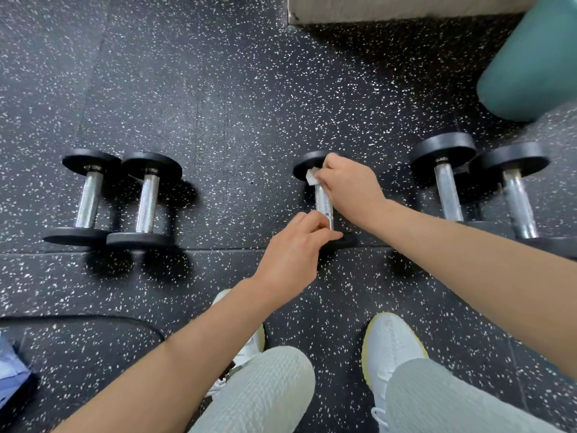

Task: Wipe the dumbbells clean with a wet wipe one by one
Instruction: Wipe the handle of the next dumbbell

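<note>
- Wet wipe (312, 177) is pinched by right grip (349, 186) at far end of dumbbell (324, 207).
- Near end is clasped by left grip (292, 253).
- Speckled rubber floor (234, 89) is seen beneath.

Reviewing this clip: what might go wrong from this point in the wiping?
The middle dumbbell rests on round plates and may roll if the left hand loosens. The small wet wipe in the right hand touches only one spot near the far end, so the plates might get skipped.

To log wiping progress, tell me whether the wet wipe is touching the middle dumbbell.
Touching. The head view shows the right hand pressing the wet wipe against the middle dumbbell at its handle top, no gap.
</note>
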A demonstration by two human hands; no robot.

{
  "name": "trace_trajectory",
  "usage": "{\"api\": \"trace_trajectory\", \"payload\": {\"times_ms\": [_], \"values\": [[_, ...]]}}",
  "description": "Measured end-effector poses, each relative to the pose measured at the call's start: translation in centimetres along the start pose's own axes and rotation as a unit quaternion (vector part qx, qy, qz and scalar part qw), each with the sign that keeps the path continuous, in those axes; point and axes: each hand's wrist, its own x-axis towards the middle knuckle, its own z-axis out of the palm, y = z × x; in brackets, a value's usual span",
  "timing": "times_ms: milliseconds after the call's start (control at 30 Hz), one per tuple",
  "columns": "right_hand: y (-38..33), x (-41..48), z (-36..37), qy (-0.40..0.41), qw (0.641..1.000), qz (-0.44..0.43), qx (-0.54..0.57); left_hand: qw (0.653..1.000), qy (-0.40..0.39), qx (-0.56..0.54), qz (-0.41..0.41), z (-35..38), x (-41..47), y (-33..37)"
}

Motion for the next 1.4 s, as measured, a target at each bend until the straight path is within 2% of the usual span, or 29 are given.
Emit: {"api": "trace_trajectory", "payload": {"times_ms": [267, 567, 767, 867, 1000, 1233, 1300, 1400], "values": [[0.3, -3.0, 0.0, -0.066, 0.995, -0.065, -0.041, 1.0, 0.009, -0.008, 0.011, 0.5, -0.1, -0.8], [0.8, -1.9, 0.4, 0.017, 1.0, -0.001, 0.023, 1.0, 0.0, -0.013, 0.025, 0.8, 0.3, 0.0], [1.4, -3.3, -1.3, -0.075, 0.993, -0.044, 0.078, 1.0, -0.002, -0.005, 0.028, 0.5, 0.0, 0.4], [1.6, -1.2, -1.3, -0.063, 0.993, -0.002, 0.1, 1.0, -0.007, 0.003, 0.023, 0.4, 0.3, 0.4], [1.5, -1.2, -1.1, -0.04, 0.979, 0.077, 0.182, 1.0, -0.005, 0.002, 0.015, 0.0, 0.3, 0.4], [1.4, -4.2, -2.9, -0.16, 0.966, -0.024, 0.201, 1.0, -0.014, -0.008, 0.006, -0.2, -0.1, -0.2], [1.7, -3.2, -2.9, -0.149, 0.972, -0.025, 0.183, 1.0, -0.014, -0.008, 0.013, -0.1, 0.2, 0.0], [1.7, -1.7, -2.7, -0.11, 0.976, 0.02, 0.186, 1.0, -0.014, -0.008, 0.022, 0.3, 0.4, 0.3]]}}
